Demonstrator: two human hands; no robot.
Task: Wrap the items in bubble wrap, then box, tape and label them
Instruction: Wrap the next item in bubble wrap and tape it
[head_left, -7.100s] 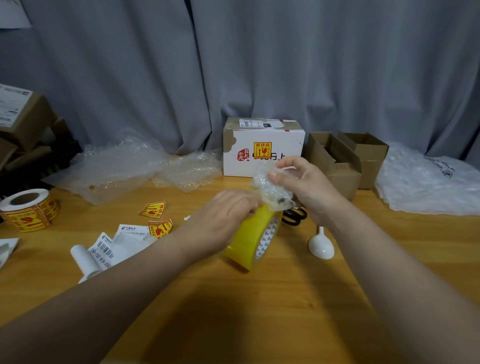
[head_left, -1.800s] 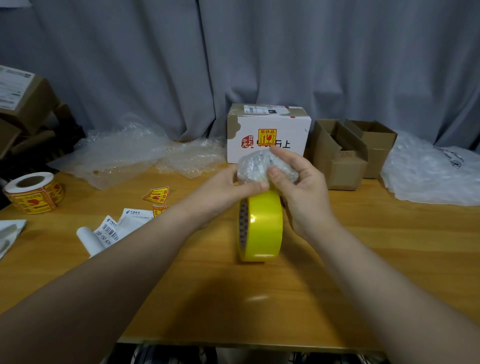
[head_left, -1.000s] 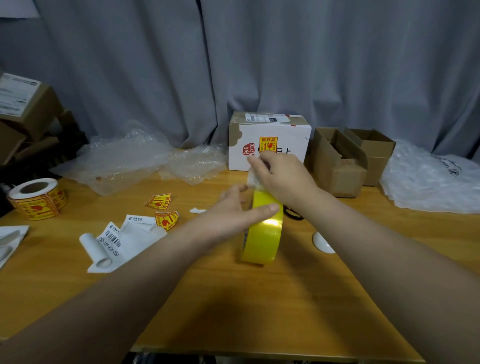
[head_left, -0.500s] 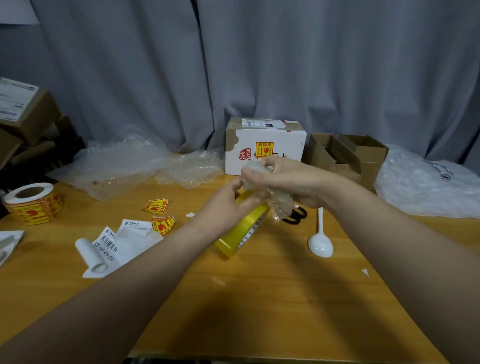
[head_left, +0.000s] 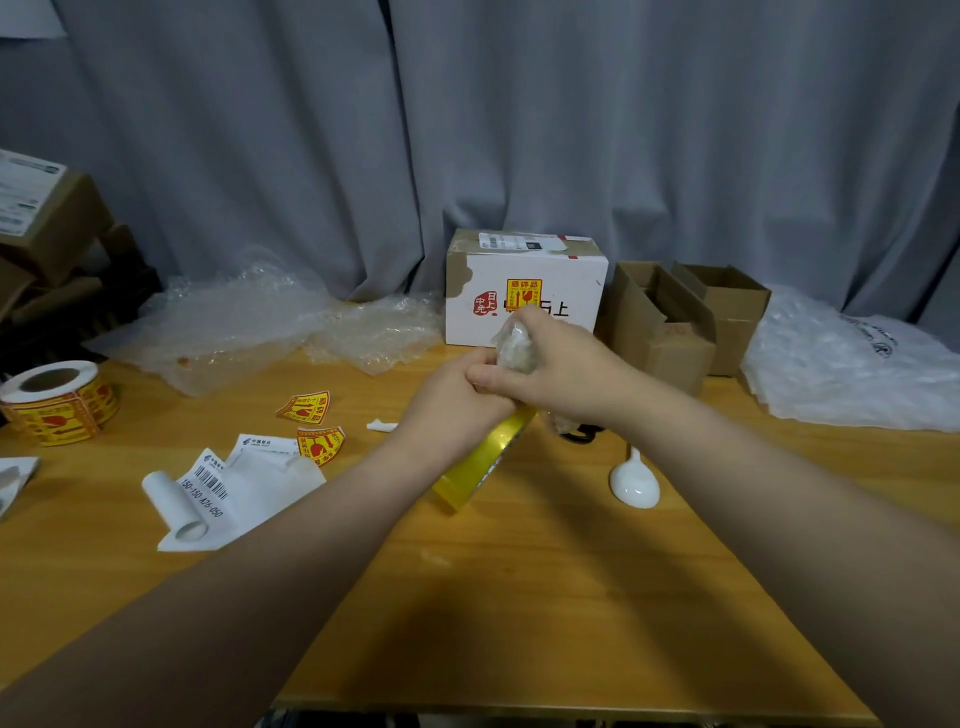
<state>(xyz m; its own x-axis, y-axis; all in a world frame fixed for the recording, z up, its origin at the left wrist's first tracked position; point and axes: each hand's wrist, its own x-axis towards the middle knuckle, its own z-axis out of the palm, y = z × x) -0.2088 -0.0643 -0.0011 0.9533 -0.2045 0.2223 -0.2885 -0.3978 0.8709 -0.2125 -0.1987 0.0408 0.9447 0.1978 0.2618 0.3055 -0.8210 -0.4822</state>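
My right hand (head_left: 561, 369) grips a small bundle wrapped in bubble wrap (head_left: 514, 345) above the middle of the wooden table (head_left: 519, 597). My left hand (head_left: 452, 405) is closed beneath it, holding a yellow tape roll (head_left: 480, 465) that tilts down toward the table. The two hands touch. What is inside the bundle is hidden. A white spoon (head_left: 634, 483) lies bare on the table to the right. Scissors (head_left: 579, 434) are mostly hidden behind my right wrist.
A white taped box (head_left: 524, 280) stands at the back, open brown boxes (head_left: 675, 322) to its right. Loose bubble wrap (head_left: 249, 322) lies at back left, a white plastic sheet (head_left: 852, 364) at right. Sticker roll (head_left: 57, 400), loose stickers (head_left: 306, 408) and shipping labels (head_left: 223, 488) lie left.
My right hand has turned the wrapped bundle more upright and brought it against my left hand. The tape roll stays tilted low under my left hand.
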